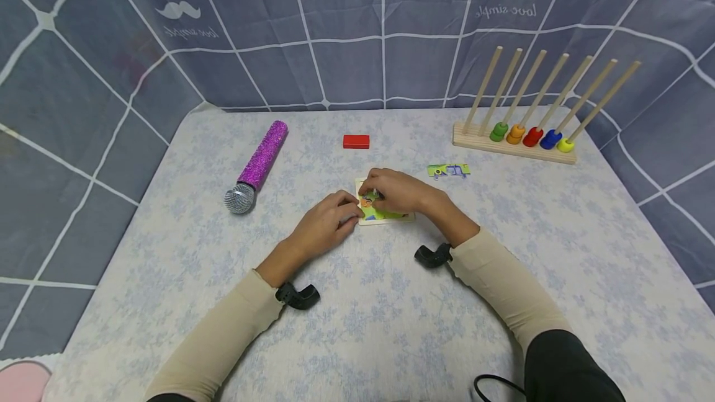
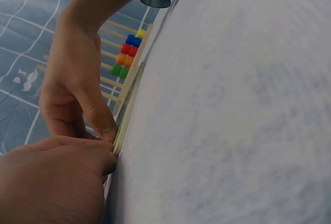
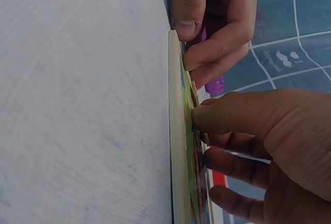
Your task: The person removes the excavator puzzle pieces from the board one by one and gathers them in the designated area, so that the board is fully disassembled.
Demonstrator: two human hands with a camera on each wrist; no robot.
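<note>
A small picture puzzle board point(image 1: 385, 221) with a pale wooden rim and green, colourful pieces lies flat mid-table. My left hand point(image 1: 328, 222) holds its left edge, thumb against the near corner and fingers over the top, as the right wrist view shows. Reaching over the board from the right, my right hand point(image 1: 399, 192) has thumb and bent fingers down on a puzzle piece point(image 3: 189, 131) that stands slightly proud of the rim. The hand covers much of the picture. Behind it lies a loose green puzzle piece point(image 1: 449, 170) with a blue vehicle-like drawing.
A glittery purple microphone point(image 1: 259, 163) lies at the left. A red block point(image 1: 355, 141) sits behind the board. At the back right stands a wooden peg rack point(image 1: 514, 146) with coloured beads and tall rods. A black cable point(image 1: 494, 377) lies by the right sleeve.
</note>
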